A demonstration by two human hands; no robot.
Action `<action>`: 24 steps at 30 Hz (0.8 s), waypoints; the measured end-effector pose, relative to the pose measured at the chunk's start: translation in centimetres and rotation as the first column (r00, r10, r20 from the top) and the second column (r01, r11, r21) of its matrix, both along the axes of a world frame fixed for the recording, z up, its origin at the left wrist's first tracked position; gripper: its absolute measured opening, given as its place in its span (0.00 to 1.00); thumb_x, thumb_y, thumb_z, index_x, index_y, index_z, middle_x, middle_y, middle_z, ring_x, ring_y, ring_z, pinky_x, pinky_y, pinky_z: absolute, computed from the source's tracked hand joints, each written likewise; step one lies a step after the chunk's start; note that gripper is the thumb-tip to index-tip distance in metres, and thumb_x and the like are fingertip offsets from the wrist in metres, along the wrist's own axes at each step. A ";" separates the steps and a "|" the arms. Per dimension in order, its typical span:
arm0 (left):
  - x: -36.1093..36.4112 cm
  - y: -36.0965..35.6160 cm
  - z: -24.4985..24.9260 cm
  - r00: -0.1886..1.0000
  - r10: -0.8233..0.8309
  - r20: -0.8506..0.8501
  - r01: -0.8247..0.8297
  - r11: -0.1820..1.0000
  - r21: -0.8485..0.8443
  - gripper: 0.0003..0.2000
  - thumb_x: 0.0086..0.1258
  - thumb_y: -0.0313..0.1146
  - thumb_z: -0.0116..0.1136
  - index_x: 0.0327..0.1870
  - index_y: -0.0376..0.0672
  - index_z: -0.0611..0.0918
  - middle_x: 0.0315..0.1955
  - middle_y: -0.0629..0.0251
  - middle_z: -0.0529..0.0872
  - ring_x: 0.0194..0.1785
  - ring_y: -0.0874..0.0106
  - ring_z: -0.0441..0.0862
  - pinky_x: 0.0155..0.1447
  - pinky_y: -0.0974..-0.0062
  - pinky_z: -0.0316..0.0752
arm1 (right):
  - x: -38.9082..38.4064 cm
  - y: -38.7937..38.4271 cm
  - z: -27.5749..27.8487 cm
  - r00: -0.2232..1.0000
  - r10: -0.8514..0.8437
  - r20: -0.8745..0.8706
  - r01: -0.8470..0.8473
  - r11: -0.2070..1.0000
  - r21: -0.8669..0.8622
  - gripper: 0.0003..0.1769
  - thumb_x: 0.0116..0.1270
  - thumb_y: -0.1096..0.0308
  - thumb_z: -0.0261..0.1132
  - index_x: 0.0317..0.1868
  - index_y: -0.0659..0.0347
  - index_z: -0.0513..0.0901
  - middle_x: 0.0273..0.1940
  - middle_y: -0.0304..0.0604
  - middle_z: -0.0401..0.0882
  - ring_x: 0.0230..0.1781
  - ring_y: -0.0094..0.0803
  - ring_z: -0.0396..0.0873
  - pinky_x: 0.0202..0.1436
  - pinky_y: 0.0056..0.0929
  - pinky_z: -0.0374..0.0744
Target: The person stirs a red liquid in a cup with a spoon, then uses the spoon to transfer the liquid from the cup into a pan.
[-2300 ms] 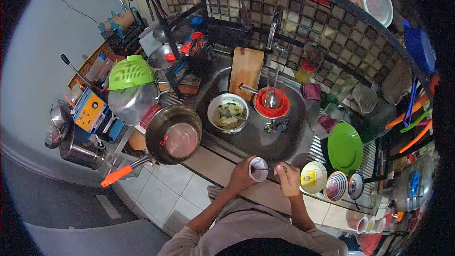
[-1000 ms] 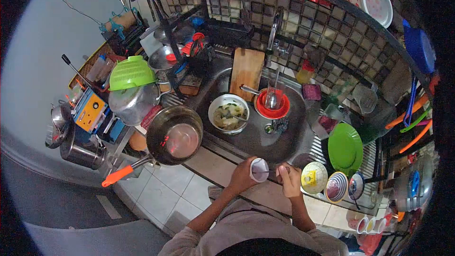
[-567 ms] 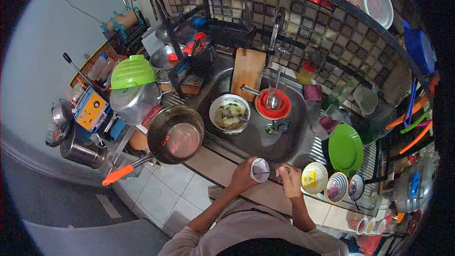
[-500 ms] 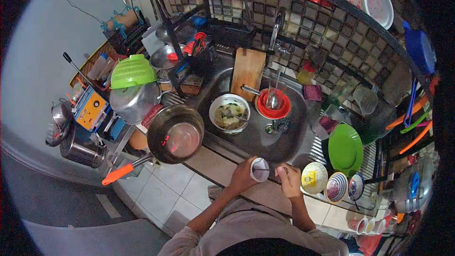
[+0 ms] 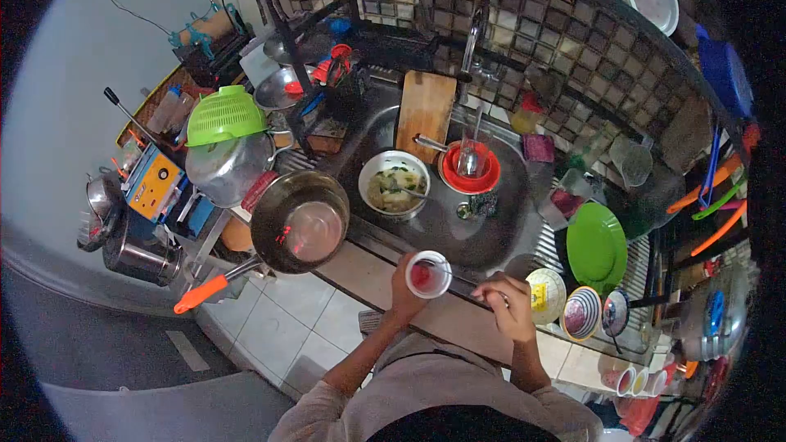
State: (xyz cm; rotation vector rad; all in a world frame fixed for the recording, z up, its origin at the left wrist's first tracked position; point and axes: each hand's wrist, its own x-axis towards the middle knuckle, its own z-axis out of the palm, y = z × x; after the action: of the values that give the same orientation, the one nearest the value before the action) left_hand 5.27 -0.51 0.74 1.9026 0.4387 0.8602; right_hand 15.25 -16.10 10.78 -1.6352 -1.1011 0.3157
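Observation:
My left hand point(image 5: 402, 290) is wrapped round a white cup point(image 5: 429, 275) over the front edge of the sink. The cup's mouth faces me, and red shows inside it. To the right of the cup, my right hand point(image 5: 509, 308) has its fingers curled together. A thin, dark, slender thing seems to show at those fingers, too small to name. Beyond the hands, in the sink point(image 5: 471, 250), stands a white bowl point(image 5: 371, 170) with food remains and a spoon. Beside it is a stack of red bowls point(image 5: 490, 178) holding a clear glass point(image 5: 470, 159).
A pan point(image 5: 264, 233) with an orange handle sits at the left. A wooden cutting board point(image 5: 426, 110) leans at the sink's back beside the faucet point(image 5: 472, 41). On the right are a green plate point(image 5: 595, 247), a yellow-marked bowl point(image 5: 552, 285) and a striped bowl point(image 5: 593, 301).
The cup in my left hand has moved left and up and tipped toward me, so red inside now shows. My right hand has turned and shifted slightly right, its fingers curled.

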 end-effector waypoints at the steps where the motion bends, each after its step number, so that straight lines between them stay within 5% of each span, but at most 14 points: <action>1: 0.1 0.2 0.3 0.990 0.096 0.099 -0.101 0.994 0.040 0.26 0.39 0.31 0.68 0.43 0.39 0.72 0.37 0.59 0.76 0.42 0.64 0.76 0.46 0.71 0.70 | 0.1 0.1 0.0 0.998 0.034 0.062 -0.038 0.996 0.078 0.04 0.55 0.71 0.58 0.30 0.61 0.78 0.26 0.41 0.76 0.23 0.31 0.75 0.27 0.24 0.71; 9: 1.6 2.0 -3.1 0.921 0.109 0.373 0.025 0.942 -0.335 0.29 0.38 0.28 0.70 0.44 0.39 0.70 0.39 0.59 0.75 0.42 0.67 0.75 0.45 0.72 0.70 | -0.5 0.3 0.8 0.971 0.179 0.160 -0.180 0.984 -0.013 0.06 0.59 0.70 0.55 0.31 0.63 0.76 0.26 0.43 0.75 0.24 0.31 0.74 0.27 0.25 0.72; 11: 1.8 2.1 -0.6 0.904 0.096 0.417 -0.098 0.995 -0.017 0.29 0.37 0.28 0.70 0.45 0.39 0.70 0.39 0.59 0.75 0.42 0.68 0.75 0.45 0.72 0.70 | -0.6 0.1 0.7 0.976 0.144 0.163 -0.139 0.990 -0.037 0.05 0.58 0.70 0.56 0.30 0.63 0.76 0.25 0.43 0.75 0.24 0.32 0.75 0.27 0.26 0.72; 13: 2.0 2.2 -0.1 0.895 0.089 0.437 -0.092 0.996 -0.014 0.30 0.38 0.28 0.70 0.46 0.40 0.70 0.39 0.60 0.75 0.42 0.67 0.75 0.45 0.73 0.70 | -0.5 0.2 0.9 0.946 0.089 0.311 -0.059 0.993 -0.106 0.05 0.53 0.68 0.59 0.31 0.54 0.78 0.29 0.38 0.76 0.24 0.34 0.75 0.27 0.29 0.71; 15: 1.7 2.3 0.5 0.927 0.106 0.359 -0.172 0.972 0.159 0.30 0.38 0.28 0.70 0.46 0.40 0.69 0.39 0.60 0.75 0.42 0.67 0.75 0.45 0.72 0.70 | -0.7 0.3 0.9 0.952 0.087 0.295 -0.084 0.996 -0.025 0.05 0.53 0.69 0.59 0.31 0.54 0.78 0.29 0.38 0.76 0.24 0.34 0.75 0.27 0.29 0.71; 17: 1.6 2.4 0.4 0.937 0.084 0.338 -0.148 0.975 0.168 0.30 0.38 0.29 0.69 0.46 0.40 0.69 0.39 0.59 0.74 0.42 0.66 0.74 0.46 0.72 0.69 | -0.8 0.3 0.7 0.957 0.087 0.277 -0.106 0.993 0.053 0.05 0.52 0.69 0.59 0.31 0.54 0.78 0.28 0.38 0.76 0.24 0.35 0.75 0.27 0.29 0.71; 20: 1.3 2.4 -1.7 0.978 0.055 0.199 -0.072 0.994 0.081 0.30 0.38 0.29 0.69 0.46 0.40 0.69 0.39 0.58 0.74 0.43 0.65 0.74 0.47 0.71 0.68 | -0.9 0.3 -0.2 0.920 0.067 0.386 -0.045 0.997 -0.064 0.05 0.54 0.69 0.58 0.32 0.58 0.77 0.29 0.40 0.77 0.23 0.34 0.75 0.27 0.29 0.72; 23: 0.8 2.1 -1.8 0.995 0.047 0.083 -0.043 0.998 -0.051 0.29 0.39 0.29 0.68 0.47 0.40 0.69 0.39 0.57 0.74 0.42 0.64 0.74 0.47 0.71 0.69 | -2.0 0.3 -0.9 0.992 0.000 0.129 -0.015 0.993 0.120 0.07 0.60 0.67 0.55 0.31 0.62 0.75 0.26 0.42 0.76 0.22 0.30 0.74 0.25 0.24 0.71; 24: 0.6 1.9 -1.3 0.995 0.057 0.085 -0.050 0.995 -0.084 0.29 0.40 0.30 0.68 0.46 0.40 0.69 0.38 0.57 0.75 0.41 0.64 0.75 0.46 0.71 0.70 | -2.4 0.5 -1.0 0.990 -0.067 -0.123 0.090 0.977 0.193 0.10 0.63 0.65 0.50 0.30 0.63 0.73 0.23 0.42 0.73 0.19 0.28 0.71 0.23 0.22 0.69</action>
State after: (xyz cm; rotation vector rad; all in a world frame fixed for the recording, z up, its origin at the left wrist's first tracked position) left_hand 5.84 1.35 -0.61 1.7778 0.4671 0.9428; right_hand 12.84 -15.65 9.81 -1.4606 -0.9471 0.2379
